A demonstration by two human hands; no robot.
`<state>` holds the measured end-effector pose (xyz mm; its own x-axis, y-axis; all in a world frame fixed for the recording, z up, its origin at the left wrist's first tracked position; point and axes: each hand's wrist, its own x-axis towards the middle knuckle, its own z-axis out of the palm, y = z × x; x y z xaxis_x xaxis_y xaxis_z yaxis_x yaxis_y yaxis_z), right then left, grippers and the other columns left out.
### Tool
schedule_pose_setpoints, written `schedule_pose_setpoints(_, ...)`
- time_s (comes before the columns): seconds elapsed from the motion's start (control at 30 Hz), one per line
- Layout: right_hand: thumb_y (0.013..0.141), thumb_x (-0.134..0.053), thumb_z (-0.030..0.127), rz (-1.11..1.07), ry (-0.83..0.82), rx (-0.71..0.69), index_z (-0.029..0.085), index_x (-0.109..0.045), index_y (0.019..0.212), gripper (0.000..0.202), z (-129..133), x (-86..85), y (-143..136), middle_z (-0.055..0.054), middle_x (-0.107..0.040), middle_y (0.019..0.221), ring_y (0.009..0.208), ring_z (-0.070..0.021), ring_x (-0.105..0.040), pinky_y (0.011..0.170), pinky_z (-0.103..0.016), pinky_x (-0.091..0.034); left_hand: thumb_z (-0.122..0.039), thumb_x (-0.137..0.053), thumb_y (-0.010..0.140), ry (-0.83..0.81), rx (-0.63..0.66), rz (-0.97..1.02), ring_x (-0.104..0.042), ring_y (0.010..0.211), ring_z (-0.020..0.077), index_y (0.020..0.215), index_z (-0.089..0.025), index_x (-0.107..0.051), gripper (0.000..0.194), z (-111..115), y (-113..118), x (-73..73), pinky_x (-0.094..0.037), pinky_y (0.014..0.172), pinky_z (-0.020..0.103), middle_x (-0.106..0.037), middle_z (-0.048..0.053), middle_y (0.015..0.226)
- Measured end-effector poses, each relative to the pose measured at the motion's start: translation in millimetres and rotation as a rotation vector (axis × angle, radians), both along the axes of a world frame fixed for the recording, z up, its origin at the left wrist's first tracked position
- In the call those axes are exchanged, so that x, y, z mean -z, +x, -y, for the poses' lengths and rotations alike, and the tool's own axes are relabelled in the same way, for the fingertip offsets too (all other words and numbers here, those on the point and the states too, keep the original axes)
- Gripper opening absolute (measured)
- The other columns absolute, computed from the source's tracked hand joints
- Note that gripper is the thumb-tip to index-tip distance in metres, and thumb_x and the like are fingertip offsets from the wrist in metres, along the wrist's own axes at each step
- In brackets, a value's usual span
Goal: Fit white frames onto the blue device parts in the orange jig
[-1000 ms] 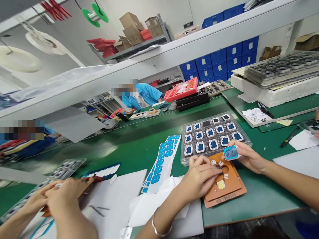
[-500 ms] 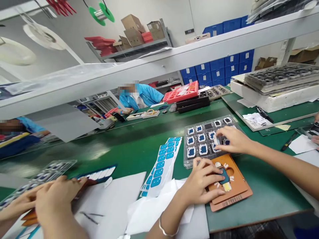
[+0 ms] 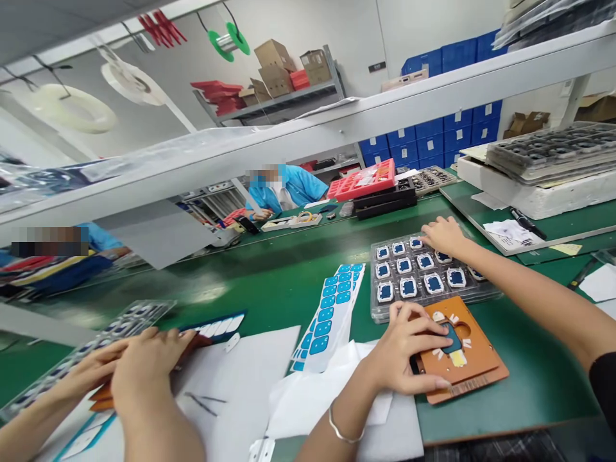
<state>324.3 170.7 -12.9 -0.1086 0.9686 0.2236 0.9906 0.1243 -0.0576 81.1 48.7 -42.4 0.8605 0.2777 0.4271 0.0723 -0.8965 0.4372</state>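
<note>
My left hand point(image 3: 409, 350) rests over the left side of an orange fixture plate point(image 3: 481, 366). Its fingers bend over the plate, a fingertip touches the dark blue pad point(image 3: 451, 340) in the middle, and the thumb lies along the front edge. White tabs and a yellow patch surround the pad. My right hand point(image 3: 445, 236) is closed over the back row of a clear plastic tray point(image 3: 380, 313), its fingertips beside a white-framed blue part point(image 3: 416, 243). Whatever those fingers hold is hidden. Several similar parts point(image 3: 408, 287) fill other pockets.
Blue label sheets point(image 3: 330, 314) and crumpled white paper point(image 3: 298, 398) lie left of the fixture. A co-worker's hands point(image 3: 144, 366) work at the far left, near tweezers point(image 3: 205, 404). Stacked trays point(image 3: 548, 154) stand at the back right; a white shelf beam point(image 3: 308, 131) crosses above.
My right hand has moved back across the tray. The white-framed part it held has left its visible grasp, and the dark back-row pocket now shows a blue part. The view has shifted left.
</note>
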Motion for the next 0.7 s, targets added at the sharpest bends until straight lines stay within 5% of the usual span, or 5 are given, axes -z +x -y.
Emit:
schedule_pose_setpoints(0.37, 0.092, -0.063, 0.033, -0.665, -0.075, 0.028, 0.014, -0.063, 0.099, 0.02, 4, -5.1, 19, -0.005, -0.067, 0.098, 0.088, -0.0184, -0.066, 0.08, -0.036, -0.055, -0.071, -0.052, 0.082, -0.062, 0.029, -0.012, -0.046, 0.108, 0.0285, 0.115, -0.022, -0.068, 0.061, -1, -1, -2.3, -0.032, 0.095, 0.048, -0.069, 0.007, 0.116)
schedule_pose_setpoints(0.53, 0.08, -0.069, 0.038, -0.996, -0.142, -0.161, 0.021, -0.056, 0.101, 0.029, 75, -8.8, 10, -0.001, -0.068, 0.086, 0.082, -0.0176, -0.068, 0.074, -0.03, -0.056, -0.074, -0.048, 0.082, -0.075, 0.023, -0.023, -0.045, 0.107, 0.0289, 0.121, -0.023, -0.065, 0.066, -1, 0, -3.8, -0.032, 0.094, 0.049, -0.067, 0.008, 0.117)
schedule_pose_setpoints(0.7, 0.072, -0.077, 0.04, -1.216, -0.554, -0.283, 0.019, -0.061, 0.097, 0.037, 151, -4.5, 10, 0.0, -0.065, 0.077, 0.064, -0.0129, -0.064, 0.063, -0.028, -0.056, -0.072, -0.05, 0.083, -0.065, 0.025, -0.016, -0.045, 0.106, 0.0289, 0.12, -0.023, -0.064, 0.063, 0, 1, -4.0, -0.031, 0.094, 0.048, -0.067, 0.007, 0.117)
